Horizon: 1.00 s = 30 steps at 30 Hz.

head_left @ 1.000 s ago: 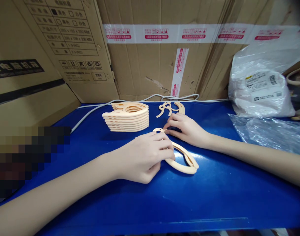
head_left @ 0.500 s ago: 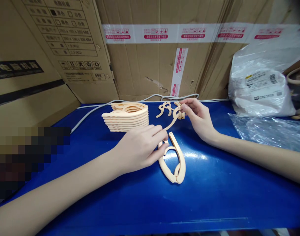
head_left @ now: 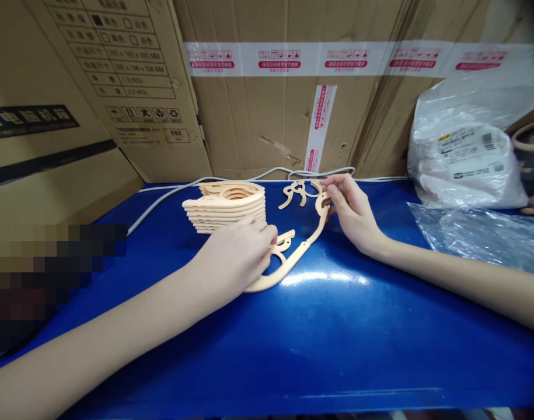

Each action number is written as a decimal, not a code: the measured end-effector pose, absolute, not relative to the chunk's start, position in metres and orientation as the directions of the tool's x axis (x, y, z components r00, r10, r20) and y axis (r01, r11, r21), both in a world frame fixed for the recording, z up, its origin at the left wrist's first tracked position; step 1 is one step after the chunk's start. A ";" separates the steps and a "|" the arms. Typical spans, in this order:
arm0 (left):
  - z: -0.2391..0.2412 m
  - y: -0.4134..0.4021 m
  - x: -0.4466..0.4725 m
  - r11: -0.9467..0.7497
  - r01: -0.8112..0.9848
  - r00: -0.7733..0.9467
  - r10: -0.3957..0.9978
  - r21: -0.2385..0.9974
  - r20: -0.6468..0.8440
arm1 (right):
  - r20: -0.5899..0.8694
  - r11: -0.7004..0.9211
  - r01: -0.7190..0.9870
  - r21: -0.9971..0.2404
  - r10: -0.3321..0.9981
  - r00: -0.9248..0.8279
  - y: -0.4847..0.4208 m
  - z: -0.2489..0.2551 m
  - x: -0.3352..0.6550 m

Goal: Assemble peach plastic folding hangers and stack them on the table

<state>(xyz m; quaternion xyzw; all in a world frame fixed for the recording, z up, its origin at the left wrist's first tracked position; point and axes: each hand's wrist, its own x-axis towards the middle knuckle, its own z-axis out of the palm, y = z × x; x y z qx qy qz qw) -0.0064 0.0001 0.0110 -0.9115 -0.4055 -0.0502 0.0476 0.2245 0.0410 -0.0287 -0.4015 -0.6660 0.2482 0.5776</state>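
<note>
In the head view, my left hand (head_left: 238,254) is closed on a cream folding clothes hanger (head_left: 288,265), which lies at an angle low over the blue table. Part of this hanger is hidden behind my fingers. My right hand (head_left: 354,207) pinches a curved cream hanger hook (head_left: 321,217) between thumb and fingers. The hook's lower tip meets the end of the hanger's long arm; I cannot tell whether they are joined. Behind my left hand stands a stack of folded cream hangers (head_left: 225,210). Loose cream hooks (head_left: 295,191) lie near the back, left of my right hand.
Cardboard boxes (head_left: 258,122) wall in the back and left of the blue table (head_left: 337,344). A grey-white cable (head_left: 170,200) runs along the back edge. At the right sit a white plastic package (head_left: 463,157) and a clear plastic bag (head_left: 481,233).
My left hand has moved slightly left, turning the hanger from pointing toward me to lying at a slant. The hook in my right hand now stands more upright, its tip at the hanger's end.
</note>
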 end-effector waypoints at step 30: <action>0.016 -0.005 -0.002 -0.692 0.608 0.772 0.630 -0.388 0.086 | 0.512 0.524 0.305 -0.795 0.850 -0.125 0.029 -0.027 0.223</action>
